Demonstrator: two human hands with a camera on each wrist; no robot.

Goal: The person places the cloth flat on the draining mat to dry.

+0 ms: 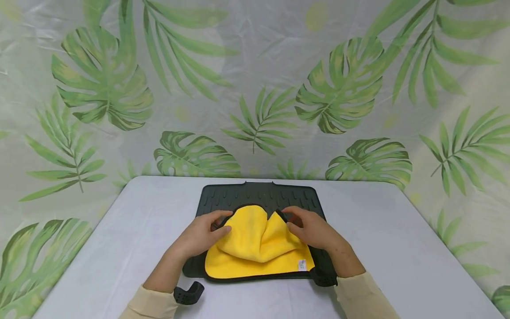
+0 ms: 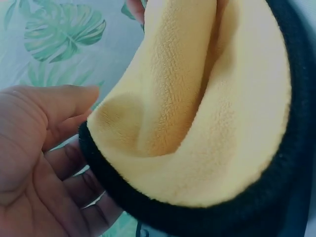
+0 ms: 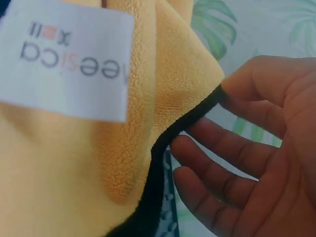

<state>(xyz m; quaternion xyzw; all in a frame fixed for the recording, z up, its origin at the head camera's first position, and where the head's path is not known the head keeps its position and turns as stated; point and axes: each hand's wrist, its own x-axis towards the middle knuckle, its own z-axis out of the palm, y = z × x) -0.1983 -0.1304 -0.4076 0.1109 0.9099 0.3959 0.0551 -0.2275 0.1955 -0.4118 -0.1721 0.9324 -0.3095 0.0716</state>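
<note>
A yellow plush cleaning cloth (image 1: 255, 252) with black edging lies over a dark ribbed mat, its upper part raised and folded in the middle. At its upper left edge my left hand (image 1: 203, 235) pinches the cloth between thumb and forefinger; the left wrist view shows the other fingers of this hand (image 2: 54, 163) behind the black trim. My right hand (image 1: 312, 228) pinches the upper right corner. Seen from the right wrist, that hand (image 3: 247, 143) has its fingertips right at the trim, below a white printed label (image 3: 64, 64).
The dark mat (image 1: 223, 195) lies under the cloth on a white-covered table (image 1: 378, 230). Black curved wrist pieces (image 1: 189, 293) show beside each forearm. Behind the table hangs a leaf-patterned sheet (image 1: 271, 66).
</note>
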